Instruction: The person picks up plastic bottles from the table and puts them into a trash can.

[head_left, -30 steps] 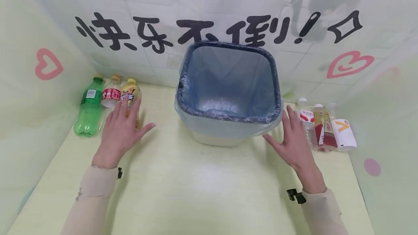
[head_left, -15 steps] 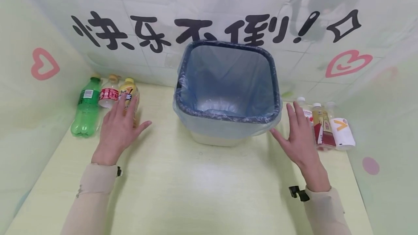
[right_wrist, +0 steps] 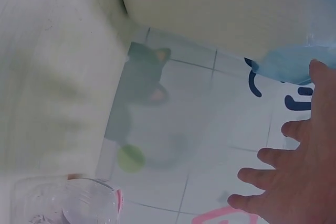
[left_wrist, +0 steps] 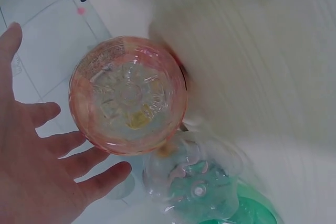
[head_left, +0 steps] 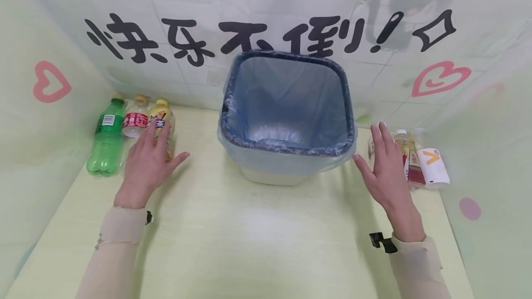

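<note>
My left hand (head_left: 145,165) is held over a yellow-capped tea bottle (head_left: 161,110), fingers spread and straight. In the left wrist view that bottle shows its round base (left_wrist: 128,95), just beyond the fingertips. Beside it lie a clear bottle with a red label (head_left: 135,119) and a green bottle (head_left: 105,137). My right hand (head_left: 390,174), also with straight fingers, is above the right-hand bottles and largely hides a clear bottle (right_wrist: 68,203). Past its fingers lie a bottle with a yellow and red label (head_left: 415,165) and a white-labelled bottle (head_left: 433,165).
Between the hands, against the back wall, stands a bin (head_left: 274,179) lined with a bluish plastic bag (head_left: 287,163) folded over its rim. Printed sheets (head_left: 191,82) with lettering and hearts enclose the pale table (head_left: 257,239) at the back and sides.
My right hand has shifted right and a little forward, away from the bin, and now covers most of the clear bottle. The left hand stays over the tea bottle.
</note>
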Available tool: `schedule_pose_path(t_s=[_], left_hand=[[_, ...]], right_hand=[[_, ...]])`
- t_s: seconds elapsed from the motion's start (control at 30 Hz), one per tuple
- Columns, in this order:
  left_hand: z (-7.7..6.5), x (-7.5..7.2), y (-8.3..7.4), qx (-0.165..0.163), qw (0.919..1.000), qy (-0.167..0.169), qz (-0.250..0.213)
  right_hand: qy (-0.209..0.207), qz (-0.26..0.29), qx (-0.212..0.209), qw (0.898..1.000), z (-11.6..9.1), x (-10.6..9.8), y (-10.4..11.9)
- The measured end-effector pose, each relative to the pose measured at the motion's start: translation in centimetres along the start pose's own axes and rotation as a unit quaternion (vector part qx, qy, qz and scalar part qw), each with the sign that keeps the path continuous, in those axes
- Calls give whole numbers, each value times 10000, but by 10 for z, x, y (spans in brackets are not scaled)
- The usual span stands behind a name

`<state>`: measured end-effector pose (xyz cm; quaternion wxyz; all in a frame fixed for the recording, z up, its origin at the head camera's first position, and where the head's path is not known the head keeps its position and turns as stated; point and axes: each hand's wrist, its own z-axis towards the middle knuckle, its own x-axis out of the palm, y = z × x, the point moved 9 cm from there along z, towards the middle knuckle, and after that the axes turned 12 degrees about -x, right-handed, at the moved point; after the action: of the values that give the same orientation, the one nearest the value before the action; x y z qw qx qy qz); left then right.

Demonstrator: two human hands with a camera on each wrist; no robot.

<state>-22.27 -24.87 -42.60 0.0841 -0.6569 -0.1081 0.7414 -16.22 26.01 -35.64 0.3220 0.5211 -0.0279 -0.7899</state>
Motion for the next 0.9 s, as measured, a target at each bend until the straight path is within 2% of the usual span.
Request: schedule_pose_path(t_s=[0.3, 0.53, 0.77, 0.9], left_hand=[[3, -2, -2, 53, 9998, -181, 6], [6, 1, -3, 37, 9999, -125, -12], [5, 10, 2, -91, 9999, 105, -18], [4, 13, 1, -26, 9999, 58, -123]], right_hand=[[-82, 125, 53, 9999, 1, -6, 3], [-49, 151, 179, 9997, 1, -11, 5], [-90, 212, 193, 9996, 3, -17, 9], [-53, 230, 232, 9995, 3, -19, 11]])
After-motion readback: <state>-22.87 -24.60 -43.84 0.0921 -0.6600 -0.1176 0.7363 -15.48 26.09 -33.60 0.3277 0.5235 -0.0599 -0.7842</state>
